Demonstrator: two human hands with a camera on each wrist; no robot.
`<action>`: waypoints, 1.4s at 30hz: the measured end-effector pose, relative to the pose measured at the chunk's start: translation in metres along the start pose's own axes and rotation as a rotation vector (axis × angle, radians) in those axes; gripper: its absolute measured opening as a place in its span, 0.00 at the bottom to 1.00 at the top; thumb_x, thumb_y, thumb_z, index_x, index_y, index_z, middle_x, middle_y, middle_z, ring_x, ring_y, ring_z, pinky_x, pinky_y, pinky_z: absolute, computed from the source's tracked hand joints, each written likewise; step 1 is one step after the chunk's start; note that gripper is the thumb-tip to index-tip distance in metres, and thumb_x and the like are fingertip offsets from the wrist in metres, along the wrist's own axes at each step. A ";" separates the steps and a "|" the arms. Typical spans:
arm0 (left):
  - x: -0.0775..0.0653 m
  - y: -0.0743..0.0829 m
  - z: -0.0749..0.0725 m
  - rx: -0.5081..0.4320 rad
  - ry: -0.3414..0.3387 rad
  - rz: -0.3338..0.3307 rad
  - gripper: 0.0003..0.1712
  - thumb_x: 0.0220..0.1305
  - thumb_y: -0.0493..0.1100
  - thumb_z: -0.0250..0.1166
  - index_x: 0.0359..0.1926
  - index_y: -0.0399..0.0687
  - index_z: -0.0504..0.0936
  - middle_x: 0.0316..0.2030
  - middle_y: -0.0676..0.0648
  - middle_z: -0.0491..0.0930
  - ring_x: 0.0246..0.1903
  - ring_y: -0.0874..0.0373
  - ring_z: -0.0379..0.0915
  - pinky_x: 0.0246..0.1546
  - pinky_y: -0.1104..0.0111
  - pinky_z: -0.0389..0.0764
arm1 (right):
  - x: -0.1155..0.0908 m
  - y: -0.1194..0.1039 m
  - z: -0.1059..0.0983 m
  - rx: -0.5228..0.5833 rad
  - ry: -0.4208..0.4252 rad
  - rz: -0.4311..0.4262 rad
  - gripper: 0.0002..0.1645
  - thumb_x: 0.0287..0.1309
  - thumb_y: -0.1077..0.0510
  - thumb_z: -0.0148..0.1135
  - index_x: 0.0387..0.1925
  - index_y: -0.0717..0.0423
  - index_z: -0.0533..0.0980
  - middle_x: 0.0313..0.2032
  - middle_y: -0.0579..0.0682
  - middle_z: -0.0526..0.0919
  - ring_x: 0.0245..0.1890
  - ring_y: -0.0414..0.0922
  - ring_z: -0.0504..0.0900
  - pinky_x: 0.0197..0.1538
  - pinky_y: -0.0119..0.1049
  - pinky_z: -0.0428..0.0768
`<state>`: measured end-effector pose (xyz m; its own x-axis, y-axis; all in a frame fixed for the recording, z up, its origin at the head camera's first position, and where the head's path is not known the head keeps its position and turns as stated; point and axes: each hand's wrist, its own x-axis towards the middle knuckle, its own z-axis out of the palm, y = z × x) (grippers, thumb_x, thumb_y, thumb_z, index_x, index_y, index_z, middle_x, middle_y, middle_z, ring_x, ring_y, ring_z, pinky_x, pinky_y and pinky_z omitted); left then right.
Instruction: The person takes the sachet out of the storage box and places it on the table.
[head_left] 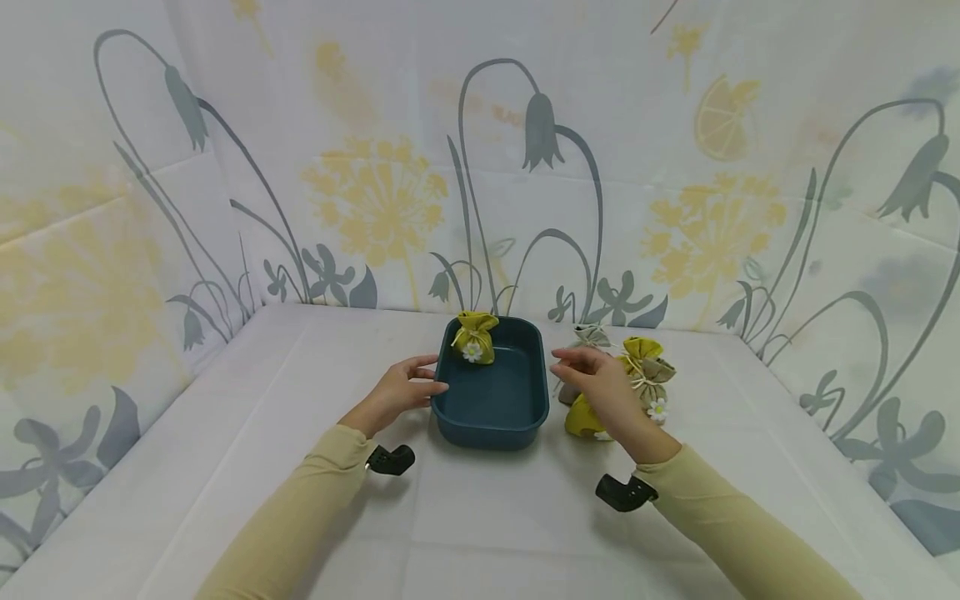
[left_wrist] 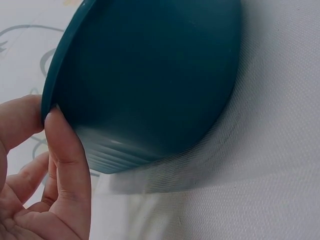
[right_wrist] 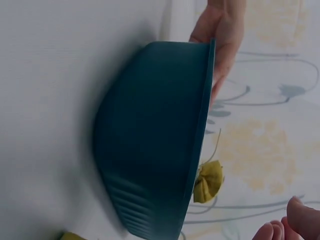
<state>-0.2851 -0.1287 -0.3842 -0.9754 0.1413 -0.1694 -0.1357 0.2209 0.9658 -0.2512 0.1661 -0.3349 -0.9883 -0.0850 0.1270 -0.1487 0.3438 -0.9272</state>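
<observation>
A dark teal basin (head_left: 491, 437) stands on the white cloth. Inside, at its far left corner, sits a yellow-green drawstring pouch (head_left: 474, 340) with a white flower. My left hand (head_left: 396, 388) pinches the basin's left rim between thumb and fingers, as the left wrist view shows. Over several pouches on the right hovers my right hand (head_left: 603, 392), fingers loosely bent, nothing seen between them. Around it are a grey pouch (head_left: 592, 336), partly hidden behind the hand, a yellow pouch (head_left: 641, 347), a brownish pouch (head_left: 655, 379) with a flower and a yellow pouch (head_left: 583, 418).
White cloth (head_left: 480, 517) covers the table. Behind it and at both sides hangs a curtain (head_left: 420, 100) printed with grey and yellow flowers. A black wrist mount (head_left: 392, 460) sits on the left wrist, another black mount (head_left: 626, 493) on the right.
</observation>
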 end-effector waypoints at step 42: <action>0.001 0.000 0.000 0.005 -0.002 0.002 0.37 0.57 0.38 0.68 0.67 0.49 0.64 0.55 0.37 0.68 0.45 0.51 0.74 0.45 0.62 0.78 | 0.088 -0.026 0.056 0.093 -0.067 0.008 0.19 0.60 0.63 0.60 0.53 0.63 0.75 0.41 0.55 0.77 0.48 0.54 0.75 0.51 0.40 0.75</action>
<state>-0.2859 -0.1282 -0.3845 -0.9753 0.1438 -0.1676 -0.1326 0.2256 0.9652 -0.3326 0.0977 -0.3197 -0.9844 -0.1456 0.0984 -0.1337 0.2571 -0.9571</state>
